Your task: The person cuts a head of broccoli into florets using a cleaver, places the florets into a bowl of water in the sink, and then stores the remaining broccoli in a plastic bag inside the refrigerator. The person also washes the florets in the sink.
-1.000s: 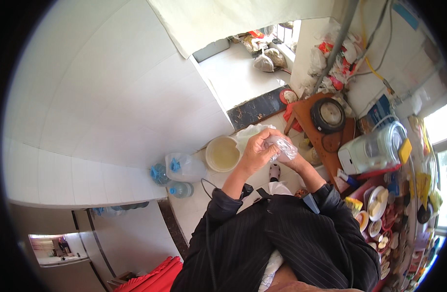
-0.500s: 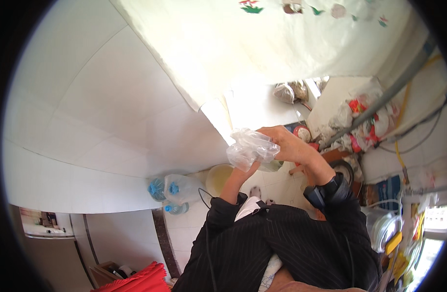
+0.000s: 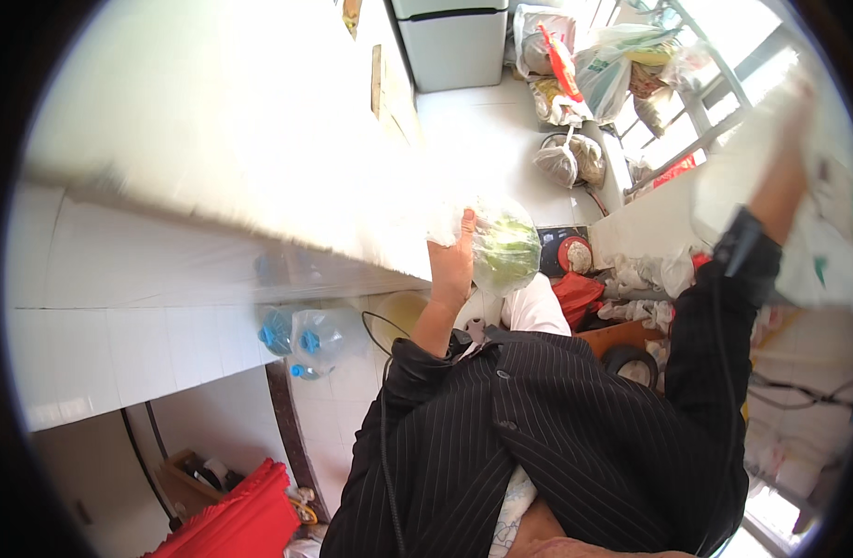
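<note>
My left hand (image 3: 451,270) holds up a clear plastic bag (image 3: 507,249) with a green vegetable inside. The thumb lies over the bag's gathered side; the other fingers are partly hidden. Off to the far right, my right arm reaches up and outward. Motion blurs my right hand (image 3: 794,116), so its fingers cannot be made out. Beside and below it hangs a pale curtain (image 3: 770,246) with a small green print, also smeared.
A grey-white cabinet (image 3: 451,51) stands at the far end of a tiled floor. Filled plastic bags (image 3: 572,160) lie by a railing (image 3: 710,56). Large clear bottles (image 3: 317,337) stand at left, above a red cloth (image 3: 236,510). A small wheel (image 3: 631,365) sits at right.
My right hand has left the bag and swung up to the right. The curtain that hung across the way is now at the right, uncovering the space beyond. My left hand keeps the bag.
</note>
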The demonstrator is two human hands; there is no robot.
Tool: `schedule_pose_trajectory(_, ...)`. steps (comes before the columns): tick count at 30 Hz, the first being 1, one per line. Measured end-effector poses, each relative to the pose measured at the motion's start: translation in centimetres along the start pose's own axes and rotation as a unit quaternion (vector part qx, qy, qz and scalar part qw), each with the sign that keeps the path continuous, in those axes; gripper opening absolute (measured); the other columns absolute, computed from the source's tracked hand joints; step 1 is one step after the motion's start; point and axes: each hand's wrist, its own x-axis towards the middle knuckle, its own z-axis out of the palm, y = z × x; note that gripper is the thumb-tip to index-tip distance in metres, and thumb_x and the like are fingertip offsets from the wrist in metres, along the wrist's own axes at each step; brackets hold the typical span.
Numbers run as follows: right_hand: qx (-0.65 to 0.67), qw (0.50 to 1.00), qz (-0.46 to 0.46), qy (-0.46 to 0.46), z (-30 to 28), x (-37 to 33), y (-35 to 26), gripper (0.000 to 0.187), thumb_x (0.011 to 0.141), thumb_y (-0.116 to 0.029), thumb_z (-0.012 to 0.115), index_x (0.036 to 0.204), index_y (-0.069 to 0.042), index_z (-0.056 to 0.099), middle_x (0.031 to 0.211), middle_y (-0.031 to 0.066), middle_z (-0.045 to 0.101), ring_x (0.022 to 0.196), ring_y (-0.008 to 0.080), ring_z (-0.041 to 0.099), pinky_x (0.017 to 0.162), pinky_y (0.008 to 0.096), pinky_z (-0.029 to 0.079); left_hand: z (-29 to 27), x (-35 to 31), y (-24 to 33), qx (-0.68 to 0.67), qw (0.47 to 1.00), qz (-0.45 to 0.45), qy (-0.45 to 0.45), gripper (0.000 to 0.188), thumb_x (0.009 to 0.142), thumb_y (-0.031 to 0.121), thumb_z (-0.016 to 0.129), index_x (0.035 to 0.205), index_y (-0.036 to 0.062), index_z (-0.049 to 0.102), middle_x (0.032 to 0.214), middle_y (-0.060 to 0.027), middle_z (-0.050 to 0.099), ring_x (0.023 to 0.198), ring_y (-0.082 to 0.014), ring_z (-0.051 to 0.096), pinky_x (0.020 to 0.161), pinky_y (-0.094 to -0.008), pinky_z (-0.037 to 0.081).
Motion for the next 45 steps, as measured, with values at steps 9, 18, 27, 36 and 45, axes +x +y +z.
schedule_pose_trajectory(9, 0.158, 0.948, -0.165, 0.219, 5.0, 14.0, 8.6, 0.047, 0.094, -0.019, 0.055, 0.137, -0.002, 0.048, 0.142, 0.0119, 0.047, 0.122, 0.0240, 0.053, 0.101, 0.0406, 0.045, 7.4, 11.7, -1.4, -0.099, 0.976, -0.072, 0.180, 0.035, 0.098, 0.025, 0.061, 0.119, -0.0030, 0.055, 0.114, -0.0077, 0.058, 0.103, -0.0161, 0.053, 0.091, -0.0308, 0.044)
schedule_pose_trajectory(18, 0.467, 0.665, 0.415, -0.409, 22.7, 14.8, 17.8, 0.077, 0.095, -0.060, 0.047, 0.149, -0.008, 0.029, 0.151, 0.0143, 0.033, 0.131, 0.0329, 0.042, 0.101, 0.0504, 0.040, 20.3, 22.9, -0.6, -0.041, 0.985, -0.021, 0.168, 0.032, 0.100, 0.026, 0.056, 0.115, -0.0013, 0.061, 0.114, -0.0074, 0.062, 0.104, -0.0162, 0.055, 0.093, -0.0305, 0.043)
schedule_pose_trajectory(27, 0.724, 0.500, 0.377, -0.290, 27.5, 23.7, 19.1, 0.042, 0.095, -0.039, 0.058, 0.130, -0.015, 0.055, 0.131, 0.0049, 0.058, 0.121, 0.0241, 0.054, 0.105, 0.0436, 0.042, 24.0, 34.0, 1.1, -0.033, 0.982, 0.051, 0.181, 0.028, 0.097, 0.025, 0.062, 0.111, -0.0001, 0.060, 0.106, -0.0040, 0.060, 0.097, -0.0148, 0.055, 0.088, -0.0307, 0.045)
schedule_pose_trajectory(36, 0.739, 0.585, 0.232, -0.240, 31.2, 35.9, 20.8, 0.058, 0.090, -0.037, 0.063, 0.136, -0.008, 0.045, 0.134, 0.0085, 0.053, 0.124, 0.0240, 0.051, 0.108, 0.0401, 0.039, 26.2, 47.7, 5.6, 0.030, 0.981, 0.139, 0.129, 0.047, 0.086, 0.012, 0.074, 0.124, -0.0009, 0.050, 0.117, -0.0091, 0.057, 0.106, -0.0189, 0.054, 0.092, -0.0339, 0.044)
schedule_pose_trajectory(45, 0.749, 0.553, 0.225, -0.288, 33.0, 48.0, 21.2, 0.081, 0.079, -0.035, 0.073, 0.145, -0.004, 0.036, 0.137, 0.0131, 0.050, 0.125, 0.0272, 0.052, 0.109, 0.0402, 0.040, 25.4, 57.7, 9.6, 0.184, 0.966, 0.178, 0.016, 0.065, 0.077, 0.018, 0.083, 0.128, 0.0014, 0.049, 0.120, -0.0100, 0.057, 0.110, -0.0224, 0.055, 0.093, -0.0373, 0.046)
